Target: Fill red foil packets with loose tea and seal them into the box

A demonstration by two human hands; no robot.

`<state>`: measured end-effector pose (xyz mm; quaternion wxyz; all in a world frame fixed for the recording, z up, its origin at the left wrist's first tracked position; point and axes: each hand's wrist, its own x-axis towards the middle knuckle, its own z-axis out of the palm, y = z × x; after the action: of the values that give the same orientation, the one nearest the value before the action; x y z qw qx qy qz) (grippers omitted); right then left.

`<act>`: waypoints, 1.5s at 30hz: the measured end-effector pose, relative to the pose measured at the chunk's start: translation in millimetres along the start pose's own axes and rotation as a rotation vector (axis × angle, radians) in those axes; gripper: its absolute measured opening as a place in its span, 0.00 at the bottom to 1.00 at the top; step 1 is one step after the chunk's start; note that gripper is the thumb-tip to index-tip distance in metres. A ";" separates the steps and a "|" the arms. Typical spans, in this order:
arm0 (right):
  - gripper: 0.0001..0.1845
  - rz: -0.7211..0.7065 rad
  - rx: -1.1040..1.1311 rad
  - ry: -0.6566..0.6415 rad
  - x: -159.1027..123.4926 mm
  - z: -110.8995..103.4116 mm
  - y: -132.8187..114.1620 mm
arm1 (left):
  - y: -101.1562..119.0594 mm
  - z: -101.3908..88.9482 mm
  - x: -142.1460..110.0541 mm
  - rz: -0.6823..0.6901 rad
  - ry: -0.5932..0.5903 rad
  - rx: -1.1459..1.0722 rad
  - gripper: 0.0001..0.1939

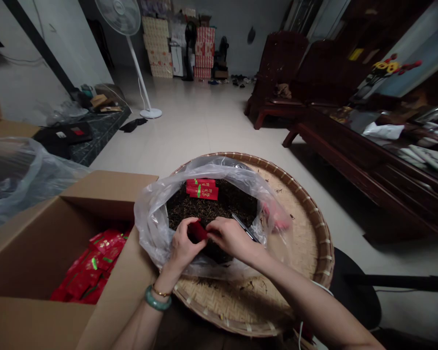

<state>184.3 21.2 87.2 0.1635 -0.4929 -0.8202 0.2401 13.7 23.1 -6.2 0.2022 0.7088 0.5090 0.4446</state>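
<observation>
My left hand (183,245) is closed around a small red packet (197,232), its dark mouth facing up. The fingers of my right hand (229,236) pinch the packet's right edge. A slim metal tool (245,227) lies along the back of my right hand; whether those fingers also grip it is hidden. Both hands are over a large clear plastic bag (151,214) spread around a heap of dark, dry tea leaves (204,210). Two red packets (202,189) with gold print and green marks lie on the leaves' far side.
Beneath the bag is a round woven bamboo tray (306,218) with stray leaves. At left an open cardboard box (109,194) holds several red packets (95,262). A dark wooden table (343,155) stands right, a white fan (146,92) behind, a black round seat (357,291) at lower right.
</observation>
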 end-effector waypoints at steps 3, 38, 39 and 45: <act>0.06 0.023 0.123 0.011 0.2 -5.2 2.3 | 1.0 -0.2 0.1 0.002 0.003 0.011 0.25; 0.18 0.042 0.307 0.232 11.7 26.1 -0.2 | -5.1 0.8 -2.6 0.032 0.001 0.022 0.24; 0.14 0.038 0.359 0.249 13.0 27.7 -0.4 | -4.7 0.9 -2.5 0.031 0.005 0.027 0.24; 0.07 -0.042 0.447 0.413 11.5 31.0 -0.8 | 0.3 -0.3 -0.5 0.037 0.019 0.055 0.22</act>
<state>162.7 23.8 62.2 0.4361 -0.4662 -0.7063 0.3060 13.5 22.5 -6.0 0.1693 0.7190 0.5099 0.4408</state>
